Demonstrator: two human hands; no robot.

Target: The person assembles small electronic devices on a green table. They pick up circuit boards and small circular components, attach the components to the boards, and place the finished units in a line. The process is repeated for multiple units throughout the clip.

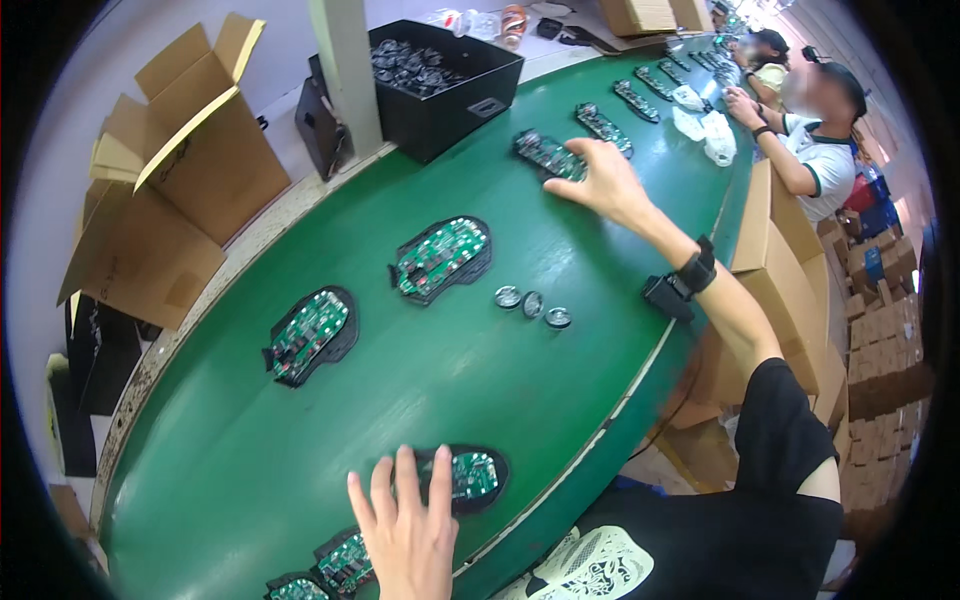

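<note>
My left hand point(408, 525) lies with fingers spread over a green circuit board in a black housing point(475, 475) near the bench's front edge. It partly hides a second board point(345, 562) beside it. Farther off, my right hand point(605, 183) curls thumb and fingers around the near end of another housed circuit board point(545, 153), which looks slightly blurred. Between the hands, two more boards in black housings, one on the left point(312, 332) and one nearer the middle point(441, 258), rest on the green surface. Three small round silver-and-black parts point(532, 304) sit to their right.
A black bin point(440, 110) full of dark parts stands at the far edge beside a pale post point(347, 80). Open cardboard boxes flank the bench, left point(200, 150) and right point(790, 270). More boards point(635, 100) line the far end, where people point(815, 140) sit.
</note>
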